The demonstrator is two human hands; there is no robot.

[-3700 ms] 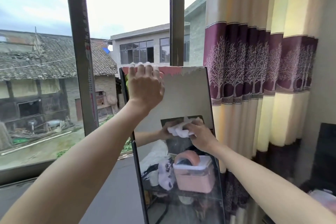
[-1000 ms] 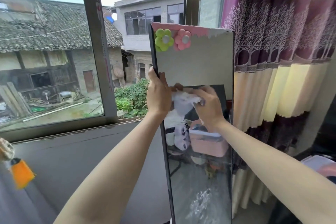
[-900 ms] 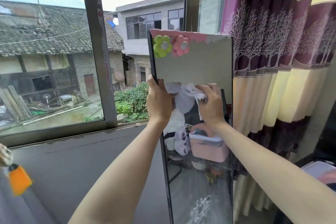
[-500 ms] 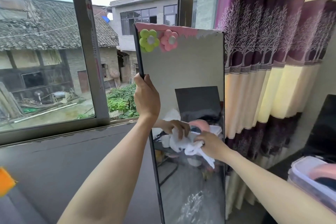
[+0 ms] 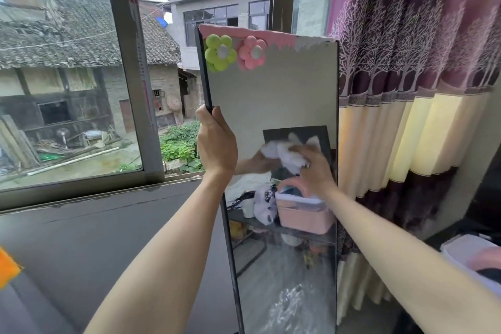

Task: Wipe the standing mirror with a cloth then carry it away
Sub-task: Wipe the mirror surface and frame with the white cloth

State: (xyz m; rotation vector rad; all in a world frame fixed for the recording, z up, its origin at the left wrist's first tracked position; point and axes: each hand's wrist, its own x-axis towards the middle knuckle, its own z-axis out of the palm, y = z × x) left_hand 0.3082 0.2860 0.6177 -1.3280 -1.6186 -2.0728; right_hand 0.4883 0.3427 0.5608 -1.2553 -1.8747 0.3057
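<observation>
Window [image 5: 67,84] fills the left of the view, with tiled roofs and a grey house outside; dark sill [image 5: 81,192] runs below it, dark wall under that. Curtain [image 5: 406,89], purple with white trees over cream bands, hangs on the right, just beside the mirror's right edge. Pink box [image 5: 471,255] sits at lower right, partly cut off by the frame

Mirror [image 5: 271,95] stands upright between window and curtain, narrow black frame, pink trim along the top, a green flower [image 5: 220,52] and a pink flower [image 5: 252,54] stuck near the upper left corner. Glass reflects a pale wall, a dark panel, a pink bin and floor

Left hand [image 5: 215,141] grips the mirror's left edge about mid-height, fingers wrapped behind the frame. Right hand [image 5: 315,168] presses a bunched white cloth [image 5: 291,156] against the glass, fingers curled around it; hand and cloth blurred

Left of the mirror is open space in front of the sill; the right edge is crowded by curtain folds
</observation>
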